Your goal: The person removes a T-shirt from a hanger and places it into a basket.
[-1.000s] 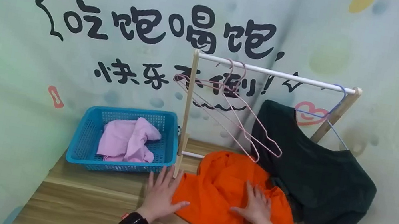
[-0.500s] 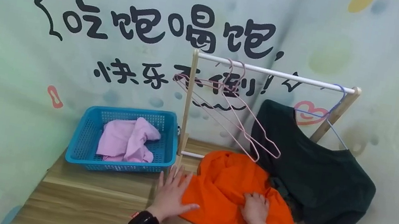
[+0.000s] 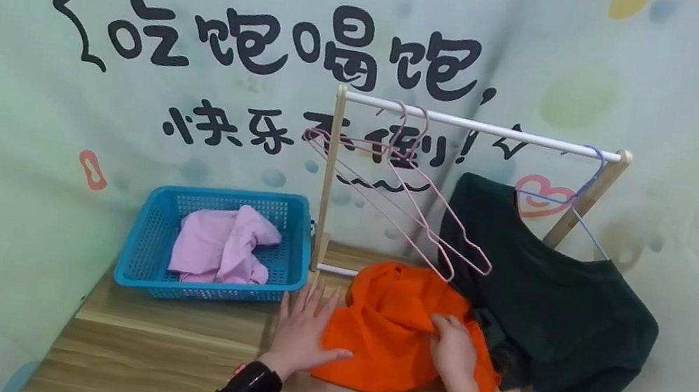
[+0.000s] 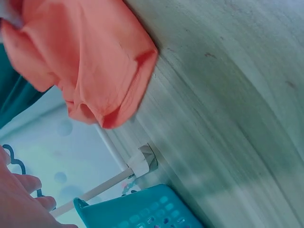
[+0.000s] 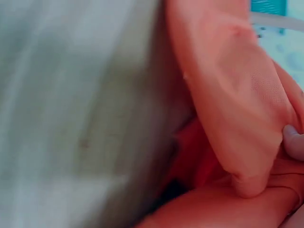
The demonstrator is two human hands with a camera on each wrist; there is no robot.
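Observation:
A crumpled orange garment [image 3: 378, 343] lies on the wooden table below the clothes rack; its kind is hidden by the folds. My right hand [image 3: 456, 356] pinches a fold of it, and in the right wrist view the thumb [image 5: 293, 142] presses into the raised cloth [image 5: 237, 90]. My left hand [image 3: 303, 336] is spread flat with straight fingers at the garment's left edge, its thumb overlapping the orange cloth. In the left wrist view, the left fingers [image 4: 28, 183] stand apart from the cloth [image 4: 90, 61].
A blue basket [image 3: 135, 245] holding a folded lilac cloth [image 3: 206, 246] stands at the left. Two pink hangers [image 3: 428, 234] hang from the rack's white bar [image 3: 495, 131]. A dark green top [image 3: 544, 307] hangs on a blue hanger [image 3: 593, 176] at the right, its lower part reaching the table [image 3: 151, 361].
My right hand has closed on the orange cloth and drawn it up, pulling its right edge inward. My left hand has shifted slightly right, fingers still spread.

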